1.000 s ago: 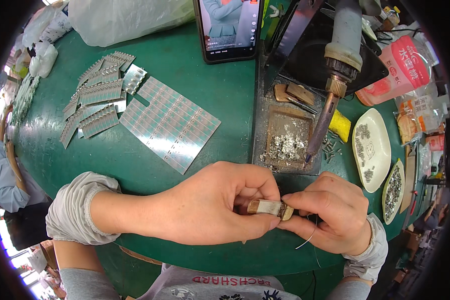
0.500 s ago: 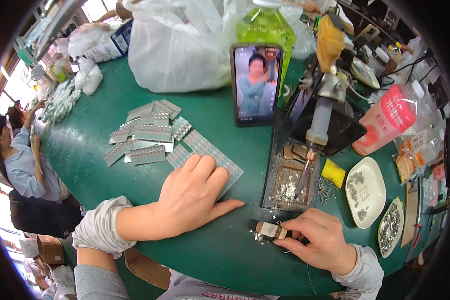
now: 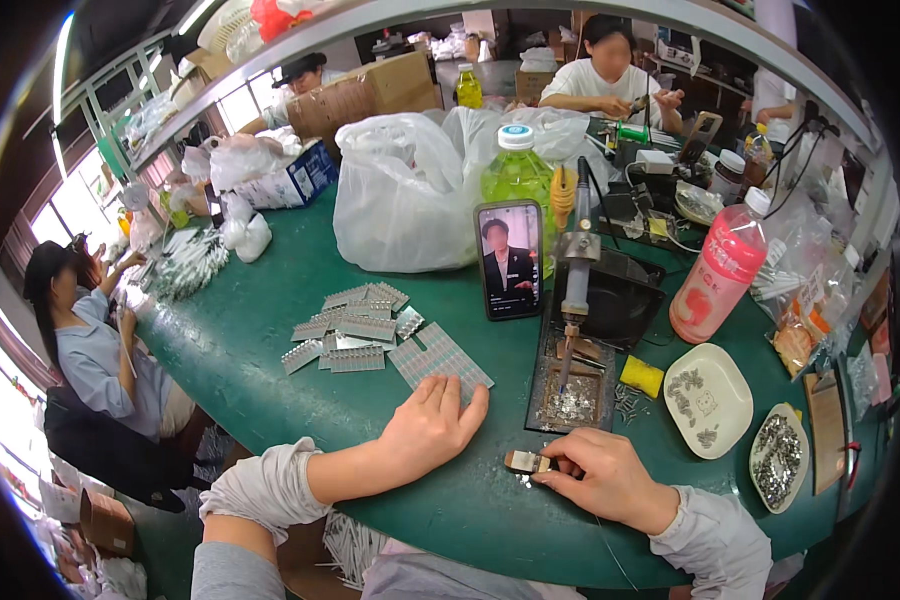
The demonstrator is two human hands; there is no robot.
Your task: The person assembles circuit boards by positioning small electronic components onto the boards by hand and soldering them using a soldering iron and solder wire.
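Observation:
My left hand (image 3: 432,425) lies on the green table with its fingers stretched out, fingertips at the near edge of a flat grey panel of small pieces (image 3: 432,355). Left of that panel is a heap of toothed metal strips (image 3: 355,325). Between thumb and fingers, my right hand (image 3: 610,475) pinches a small dark block with a pale top (image 3: 525,461); tiny shiny flakes lie around it. A thin wire (image 3: 610,545) trails from beneath this hand toward the front edge. Just beyond it, a soldering iron (image 3: 575,285) points down over a tray of metal bits (image 3: 570,405).
A phone (image 3: 510,262) leans on a green-liquid bottle (image 3: 518,170) beside a white plastic bag (image 3: 400,200). Rightward are a yellow sponge (image 3: 641,376), a dish of small pins (image 3: 725,425), a dish of metal pieces (image 3: 780,480) and a pink bottle (image 3: 718,272). Other people sit around the table.
The view has tilted up, showing more of the room. My left hand has drawn back from over the panel to its near edge, fingers straighter. My right hand still pinches the block.

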